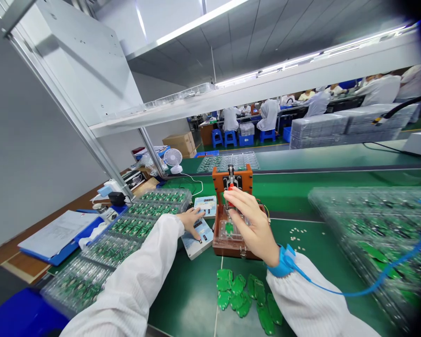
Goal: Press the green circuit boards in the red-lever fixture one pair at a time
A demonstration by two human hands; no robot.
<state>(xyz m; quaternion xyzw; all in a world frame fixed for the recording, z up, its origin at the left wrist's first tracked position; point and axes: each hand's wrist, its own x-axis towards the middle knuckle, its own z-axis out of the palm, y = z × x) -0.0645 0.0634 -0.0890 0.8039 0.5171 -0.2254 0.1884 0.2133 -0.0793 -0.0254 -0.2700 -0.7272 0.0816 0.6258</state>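
Observation:
My left hand (192, 222) lies with spread fingers on a white box-shaped device (200, 241) with a small dark display. A second similar white device (206, 205) stands just behind it. My right hand (252, 224) is held over an orange-brown test fixture (218, 234), fingers stretched and thumb apart. Its fingertips are at the red handle (230, 198) of the fixture's toggle clamp, partly covering it; whether they touch is unclear. Below, a small green circuit board (229, 228) sits in the clear bed. A blue wrist strap (284, 263) circles my right wrist.
Loose green boards (236, 290) lie before the fixture. Clear trays of boards stand left (136, 224) and right (365, 224). Small pale pieces (297, 236) are scattered right of the fixture. A white fan (173, 160) stands behind. A blue cord (358, 291) trails right. People (268, 114) sit far back.

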